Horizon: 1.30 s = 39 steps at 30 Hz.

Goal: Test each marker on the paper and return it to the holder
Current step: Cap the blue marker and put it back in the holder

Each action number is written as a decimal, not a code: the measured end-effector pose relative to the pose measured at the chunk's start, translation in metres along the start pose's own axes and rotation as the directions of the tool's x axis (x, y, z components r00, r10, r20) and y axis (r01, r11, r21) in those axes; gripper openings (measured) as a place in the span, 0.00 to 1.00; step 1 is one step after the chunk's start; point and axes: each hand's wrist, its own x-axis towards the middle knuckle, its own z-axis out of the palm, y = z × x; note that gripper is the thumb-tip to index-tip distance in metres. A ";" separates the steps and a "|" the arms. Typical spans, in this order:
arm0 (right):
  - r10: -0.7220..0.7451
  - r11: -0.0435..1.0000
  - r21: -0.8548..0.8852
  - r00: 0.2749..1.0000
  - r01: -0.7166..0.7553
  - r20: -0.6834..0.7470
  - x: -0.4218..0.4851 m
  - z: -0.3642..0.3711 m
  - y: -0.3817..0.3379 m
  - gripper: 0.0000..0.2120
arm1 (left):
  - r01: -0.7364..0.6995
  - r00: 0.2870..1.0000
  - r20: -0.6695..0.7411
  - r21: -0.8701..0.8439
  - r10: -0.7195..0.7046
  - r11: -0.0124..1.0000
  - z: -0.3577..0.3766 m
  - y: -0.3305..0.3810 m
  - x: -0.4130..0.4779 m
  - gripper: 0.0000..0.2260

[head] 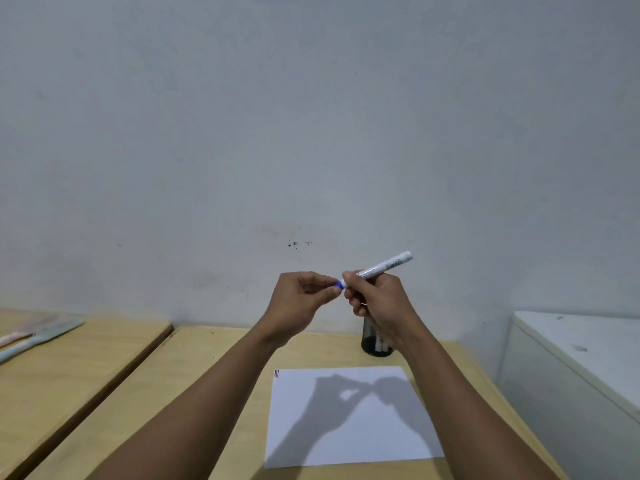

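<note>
I hold a white marker with a blue cap in the air above the table. My right hand grips its barrel, the far end pointing up and to the right. The fingertips of my left hand pinch the blue cap at the marker's left end. Below lies a white sheet of paper with short red strokes in its top left corner. A dark mesh holder stands behind the paper, partly hidden by my right wrist, with white markers inside.
The paper lies on a light wooden table. A second wooden table stands to the left across a narrow gap, with pale flat objects on it. A white cabinet stands at the right. A grey wall is behind.
</note>
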 end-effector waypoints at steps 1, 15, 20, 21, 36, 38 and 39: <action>0.003 1.000 0.007 1.000 -0.003 -0.006 -0.001 -0.002 -0.005 0.11 | -0.036 0.999 -0.019 0.041 0.037 0.999 0.003 0.004 0.000 0.04; -0.268 0.862 -0.501 0.910 0.080 -0.317 0.006 -0.038 -0.010 0.17 | -0.224 0.945 -0.084 0.538 0.316 0.813 0.021 0.016 0.028 0.05; -0.346 0.663 -0.718 0.937 0.212 -0.043 0.023 -0.057 0.009 0.12 | -0.332 0.921 0.084 0.680 0.380 0.654 0.039 0.016 0.049 0.07; -0.342 0.667 -0.717 0.938 0.203 -0.052 0.027 -0.059 0.011 0.10 | -0.347 0.916 0.099 0.684 0.390 0.642 0.044 0.014 0.053 0.07; -0.290 0.772 -0.630 0.928 0.084 -0.232 0.113 -0.113 0.072 0.07 | -0.243 0.950 0.312 0.777 -0.021 0.581 0.097 -0.090 0.123 0.30; -0.275 0.776 -0.625 0.937 0.083 -0.216 0.119 -0.118 0.082 0.19 | -0.243 0.930 0.355 0.786 -0.092 0.569 0.106 -0.105 0.130 0.35; -0.276 0.769 -0.633 0.940 0.092 -0.199 0.122 -0.120 0.088 0.25 | -0.246 0.917 0.378 0.787 -0.127 0.566 0.110 -0.112 0.132 0.38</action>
